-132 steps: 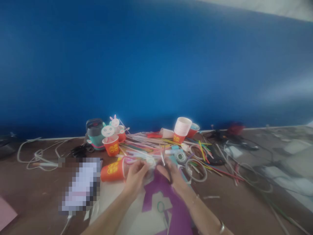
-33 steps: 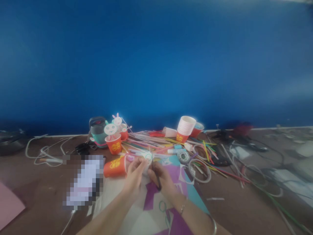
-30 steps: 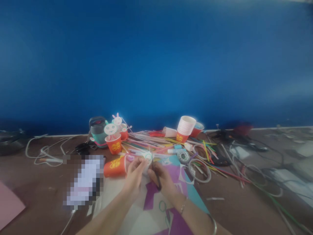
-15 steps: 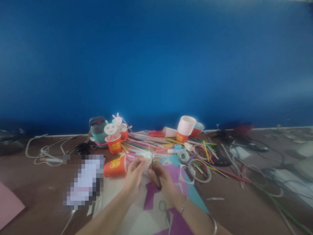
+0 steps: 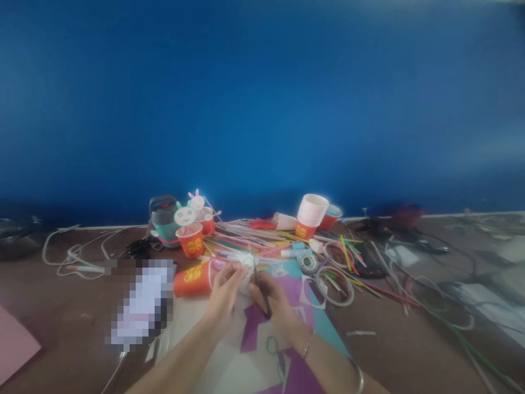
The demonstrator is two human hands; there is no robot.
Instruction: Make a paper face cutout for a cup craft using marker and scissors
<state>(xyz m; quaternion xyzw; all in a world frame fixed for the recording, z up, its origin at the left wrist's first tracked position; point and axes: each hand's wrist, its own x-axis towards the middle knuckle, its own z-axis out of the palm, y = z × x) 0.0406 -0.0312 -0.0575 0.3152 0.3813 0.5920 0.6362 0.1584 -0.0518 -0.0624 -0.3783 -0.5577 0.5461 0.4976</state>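
My left hand (image 5: 226, 287) pinches a small white paper piece (image 5: 248, 261) with a green outline drawn on it. In my right hand (image 5: 273, 298) is a pair of dark-handled scissors (image 5: 265, 301), its blades up against the paper piece. How far the blades are apart is too blurred to tell. Below both hands lie white paper and purple paper scraps (image 5: 253, 331), one sheet bearing green drawn ovals (image 5: 272, 345). An orange paper cup (image 5: 192, 280) lies on its side by my left hand.
Behind the hands spread many coloured sticks (image 5: 246, 232). A stack of paper cups (image 5: 311, 213) stands right of them, near tape rolls (image 5: 307, 261). At left are a cup with a paper bunny face (image 5: 185, 216), a teal jar (image 5: 164, 219) and a blurred-out phone (image 5: 141, 303). Cables (image 5: 435, 295) lie at right.
Almost nothing differs. Both hands stay in place with the paper piece and the scissors, apart from a very slight shift.
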